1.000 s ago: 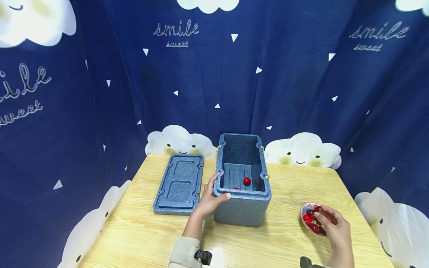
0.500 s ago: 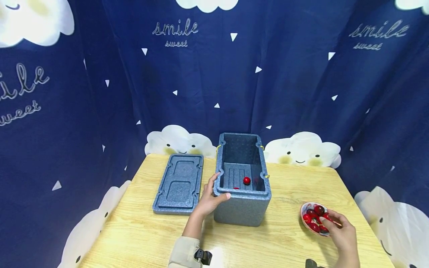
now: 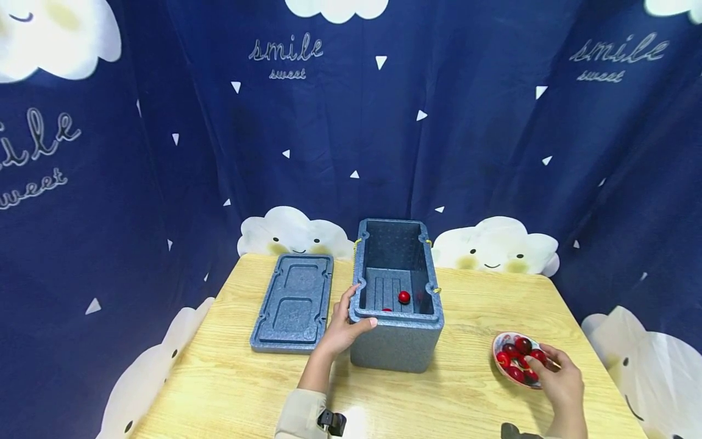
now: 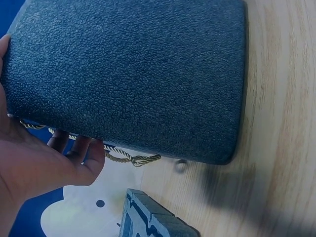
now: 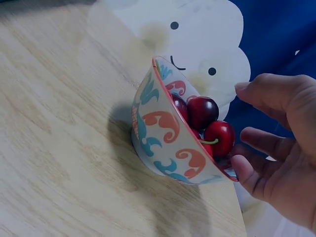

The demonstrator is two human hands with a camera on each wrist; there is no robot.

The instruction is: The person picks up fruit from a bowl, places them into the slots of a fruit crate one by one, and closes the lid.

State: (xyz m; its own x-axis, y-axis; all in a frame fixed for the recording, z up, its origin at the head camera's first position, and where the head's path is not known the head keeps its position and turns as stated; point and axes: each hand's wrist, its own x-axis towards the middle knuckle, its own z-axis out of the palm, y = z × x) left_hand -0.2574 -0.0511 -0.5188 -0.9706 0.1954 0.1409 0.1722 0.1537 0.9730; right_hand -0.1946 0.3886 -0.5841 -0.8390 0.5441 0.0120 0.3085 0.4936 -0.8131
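Observation:
A dark grey foam box (image 3: 396, 344) stands open at the table's middle, with a red cherry (image 3: 404, 297) on its ribbed floor. My left hand (image 3: 344, 326) grips its near left corner, thumb over the rim. In the left wrist view the fingers (image 4: 74, 148) curl round the box wall (image 4: 133, 74) by a rope loop (image 4: 129, 158). A patterned bowl (image 3: 498, 345) of cherries (image 3: 518, 353) sits at the right. My right hand (image 3: 544, 366) hovers at its near right edge. In the right wrist view the right hand (image 5: 261, 143) is spread beside the cherries (image 5: 210, 123) in the tilted bowl (image 5: 163, 138), pinching nothing.
The box's lid (image 3: 293, 302) lies flat to the left of the box, its corner (image 4: 148, 219) showing in the left wrist view. A wooden table (image 3: 236, 384) carries everything. A blue curtain with clouds (image 3: 493, 183) hangs close behind and on both sides.
My right hand has slid back from over the bowl toward its near right edge, uncovering more cherries. The left hand and the box have not moved.

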